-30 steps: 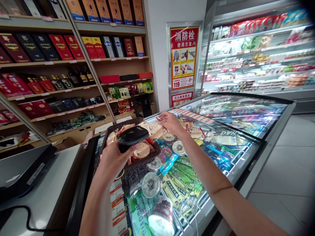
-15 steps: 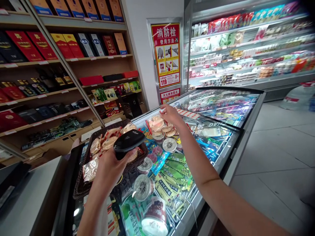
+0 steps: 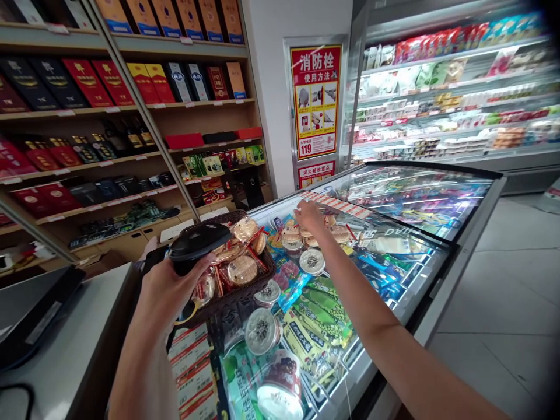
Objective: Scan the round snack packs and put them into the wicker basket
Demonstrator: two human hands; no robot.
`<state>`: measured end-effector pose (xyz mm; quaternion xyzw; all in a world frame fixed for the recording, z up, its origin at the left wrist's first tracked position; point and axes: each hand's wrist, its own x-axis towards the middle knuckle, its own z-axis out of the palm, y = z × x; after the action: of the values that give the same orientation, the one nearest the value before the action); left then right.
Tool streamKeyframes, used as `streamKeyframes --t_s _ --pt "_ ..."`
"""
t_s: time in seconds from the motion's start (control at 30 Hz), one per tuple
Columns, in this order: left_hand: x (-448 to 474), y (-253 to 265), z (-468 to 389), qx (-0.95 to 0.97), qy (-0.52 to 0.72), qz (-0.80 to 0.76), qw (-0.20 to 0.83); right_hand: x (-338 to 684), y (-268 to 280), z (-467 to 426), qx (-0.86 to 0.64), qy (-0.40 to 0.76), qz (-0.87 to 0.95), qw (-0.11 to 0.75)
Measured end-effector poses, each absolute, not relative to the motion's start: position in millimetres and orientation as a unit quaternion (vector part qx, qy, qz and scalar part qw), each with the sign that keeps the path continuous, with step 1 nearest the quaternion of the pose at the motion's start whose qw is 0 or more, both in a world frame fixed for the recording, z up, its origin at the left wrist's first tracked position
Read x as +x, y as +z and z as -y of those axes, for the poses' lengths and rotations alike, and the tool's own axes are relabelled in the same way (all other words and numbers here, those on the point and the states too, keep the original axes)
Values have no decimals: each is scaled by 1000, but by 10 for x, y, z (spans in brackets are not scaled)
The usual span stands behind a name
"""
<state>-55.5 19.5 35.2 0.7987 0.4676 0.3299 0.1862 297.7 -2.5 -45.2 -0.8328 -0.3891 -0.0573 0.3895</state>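
My left hand (image 3: pixel 164 294) is closed around a black handheld barcode scanner (image 3: pixel 199 242), held up in front of a brown woven basket (image 3: pixel 236 294). Round wafers in clear and red packets (image 3: pixel 242 270) fill the basket, which sits on the glass-topped freezer (image 3: pixel 437 245). Over the freezer's far side, my right hand (image 3: pixel 310 216) bends down at a row of similar wafer packets (image 3: pixel 339 234). Its fingertips are partly hidden, so I cannot see whether they grip a packet. Lidded tubs (image 3: pixel 312 262) and green ice-pop packs (image 3: pixel 324 303) show just nearer.
Shelves of boxed goods (image 3: pixel 144 81) rise on the left, beside a red fire-hydrant notice (image 3: pixel 315 102). A refrigerated display (image 3: pixel 437 99) stands at the back right. Low on the left is a grey counter (image 3: pixel 83 344) with a black device (image 3: pixel 39 315). Tiled floor (image 3: pixel 499 291) runs along the right.
The view has turned left. My left hand and the scanner have moved left across the basket. The basket sits differently, uncovering price labels. The packet raised at my right hand now appears lower, among the others.
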Motion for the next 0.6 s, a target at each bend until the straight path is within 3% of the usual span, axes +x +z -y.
streamKeyframes --t_s 0.13,0.3,0.6 --pt "-560 394 -131 806 297 -489 154 2508 -579 -310 -775 41 458 434" --pt "-451 458 46 814 310 -467 150 2096 -810 -473 -745 46 486 455" --pt "-444 472 56 832 309 -429 170 2093 -527 -299 -599 100 481 633"
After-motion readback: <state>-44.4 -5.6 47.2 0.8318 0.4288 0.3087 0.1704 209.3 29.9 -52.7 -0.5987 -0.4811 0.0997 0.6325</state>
